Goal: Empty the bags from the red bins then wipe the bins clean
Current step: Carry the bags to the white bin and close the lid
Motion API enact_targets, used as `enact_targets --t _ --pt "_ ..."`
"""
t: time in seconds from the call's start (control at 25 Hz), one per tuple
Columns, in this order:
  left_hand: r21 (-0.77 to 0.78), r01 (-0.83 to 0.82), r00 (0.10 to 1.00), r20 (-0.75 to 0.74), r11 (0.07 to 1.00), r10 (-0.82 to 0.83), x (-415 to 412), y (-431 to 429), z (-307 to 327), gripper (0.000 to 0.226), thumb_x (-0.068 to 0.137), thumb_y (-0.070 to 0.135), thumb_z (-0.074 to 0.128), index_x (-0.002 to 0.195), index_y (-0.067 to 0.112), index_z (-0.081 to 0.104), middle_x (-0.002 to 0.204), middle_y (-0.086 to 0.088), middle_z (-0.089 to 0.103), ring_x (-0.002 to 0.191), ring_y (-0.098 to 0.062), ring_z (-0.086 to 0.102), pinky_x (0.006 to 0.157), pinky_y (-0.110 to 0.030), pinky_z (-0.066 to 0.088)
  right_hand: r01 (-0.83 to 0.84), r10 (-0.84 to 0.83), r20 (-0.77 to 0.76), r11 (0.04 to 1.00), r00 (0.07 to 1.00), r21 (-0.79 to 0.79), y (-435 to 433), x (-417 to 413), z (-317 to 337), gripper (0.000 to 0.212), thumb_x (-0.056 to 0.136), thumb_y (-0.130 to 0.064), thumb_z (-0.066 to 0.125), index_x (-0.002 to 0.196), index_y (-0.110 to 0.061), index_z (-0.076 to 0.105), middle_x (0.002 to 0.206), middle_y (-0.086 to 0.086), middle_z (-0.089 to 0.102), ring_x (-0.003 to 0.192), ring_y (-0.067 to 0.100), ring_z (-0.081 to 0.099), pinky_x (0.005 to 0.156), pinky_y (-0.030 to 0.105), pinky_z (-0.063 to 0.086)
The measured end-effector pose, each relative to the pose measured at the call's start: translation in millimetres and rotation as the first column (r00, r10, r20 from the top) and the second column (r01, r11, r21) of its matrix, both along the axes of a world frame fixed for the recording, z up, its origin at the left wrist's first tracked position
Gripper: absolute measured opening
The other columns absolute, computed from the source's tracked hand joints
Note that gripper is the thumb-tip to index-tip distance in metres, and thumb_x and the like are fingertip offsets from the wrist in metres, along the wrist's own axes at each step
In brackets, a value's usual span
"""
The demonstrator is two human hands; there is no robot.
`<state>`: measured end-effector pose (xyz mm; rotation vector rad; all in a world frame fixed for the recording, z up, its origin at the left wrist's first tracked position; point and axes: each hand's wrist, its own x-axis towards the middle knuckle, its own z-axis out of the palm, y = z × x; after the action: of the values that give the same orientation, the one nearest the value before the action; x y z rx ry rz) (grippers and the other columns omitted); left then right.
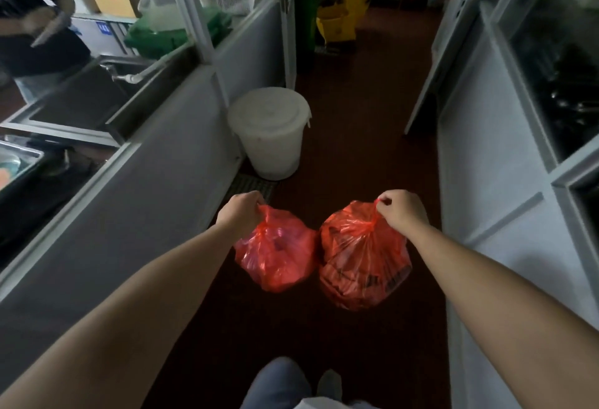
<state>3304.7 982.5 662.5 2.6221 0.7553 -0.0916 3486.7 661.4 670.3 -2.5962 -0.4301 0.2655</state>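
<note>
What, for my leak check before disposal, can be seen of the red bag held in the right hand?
The red bag is thin, see-through red plastic, crinkled and bulging full, with dark print low on its side. Its neck is gathered into a knot, and the right hand pinches the tuft above it. It hangs upright over the dark floor, looking fuller than the other red bag beside it. Whether the two touch cannot be told. No tear or drip shows.

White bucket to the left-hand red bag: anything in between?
Head view: a floor grate sits at the foot of the white bucket, ahead of the left hand gripping the red bag; otherwise bare dark floor.
</note>
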Motion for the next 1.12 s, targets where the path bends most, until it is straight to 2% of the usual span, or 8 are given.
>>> enact_targets --t 0.12,0.24,0.4,0.56,0.8,0.96,1.12 --pt "0.024 0.027 0.998 -0.055 0.999 -0.026 55.7 16.1 -8.3 0.024 0.085 0.022 0.059 0.106 0.032 0.066 0.099 0.007 0.065 0.087 -0.018 0.064 0.064 -0.033 0.056 -0.054 0.061 0.083 0.995 0.995 -0.085 28.7 55.4 -6.5 0.017 0.09 -0.028 0.066 0.102 -0.021 0.077 0.108 0.001 0.072 0.1 0.027 0.067 0.078 0.032 0.05" --pt "0.016 0.033 0.998 -0.059 0.999 -0.032 117.2 45.1 -24.1 0.025 0.086 0.023 0.058 0.109 0.031 0.065 0.104 0.004 0.065 0.09 -0.02 0.063 0.063 -0.029 0.049 -0.059 0.079 0.133 0.986 0.988 -0.154 59.4 116.3 -15.1 0.018 0.09 -0.027 0.065 0.102 -0.02 0.076 0.108 0.002 0.07 0.1 0.029 0.066 0.076 0.033 0.049" --pt "-0.044 0.011 0.995 -0.102 0.999 -0.015 199.8 88.2 -47.0 0.029 0.087 0.023 0.058 0.114 0.031 0.064 0.107 0.003 0.065 0.085 -0.019 0.06 0.057 -0.026 0.039 -0.012 0.036 0.11 0.976 0.993 -0.217 105.0 198.7 -27.1 0.017 0.09 -0.026 0.066 0.101 -0.018 0.076 0.107 0.007 0.072 0.099 0.031 0.067 0.075 0.033 0.049" --pt "-0.046 0.061 0.99 -0.127 0.997 -0.067 263.1 124.8 -56.1 0.03 0.086 0.026 0.057 0.113 0.031 0.065 0.11 0.001 0.067 0.097 -0.024 0.064 0.067 -0.028 0.043 -0.029 0.051 0.089 0.972 0.995 -0.234 144.0 273.7 -26.4 0.017 0.091 -0.028 0.065 0.1 -0.018 0.075 0.106 0.005 0.07 0.099 0.029 0.065 0.071 0.03 0.042" --pt "-0.058 -0.051 0.99 -0.134 0.997 0.043 353.2 157.0 -66.1 0.027 0.084 0.026 0.055 0.107 0.036 0.066 0.107 0.002 0.068 0.098 -0.026 0.065 0.07 -0.029 0.044 -0.11 0.129 0.065 0.962 0.989 -0.248 200.0 390.7 -26.2 0.018 0.091 -0.029 0.065 0.101 -0.018 0.075 0.106 0.006 0.07 0.099 0.028 0.066 0.073 0.031 0.045" --pt "-0.029 -0.121 0.98 -0.165 0.992 0.115 410.4 156.9 -69.7 0.024 0.085 0.023 0.055 0.103 0.033 0.066 0.102 0.003 0.066 0.097 -0.026 0.064 0.069 -0.03 0.042 -0.187 0.193 0.002 0.953 0.981 -0.239 227.2 471.6 -33.0 0.013 0.088 -0.03 0.065 0.091 -0.021 0.075 0.096 0.005 0.073 0.092 0.028 0.069 0.07 0.031 0.048" --pt "0.004 -0.309 0.944 -0.119 0.951 0.307 465.5 147.4 -59.1 0.016 0.079 0.026 0.054 0.089 0.031 0.065 0.092 0.006 0.067 0.091 -0.023 0.064 0.072 -0.033 0.047 -0.335 0.33 -0.063 0.931 0.942 -0.146 267.0 552.5 -21.4 0.012 0.086 -0.029 0.065 0.087 -0.02 0.074 0.093 0.008 0.074 0.092 0.031 0.069 0.073 0.032 0.05"
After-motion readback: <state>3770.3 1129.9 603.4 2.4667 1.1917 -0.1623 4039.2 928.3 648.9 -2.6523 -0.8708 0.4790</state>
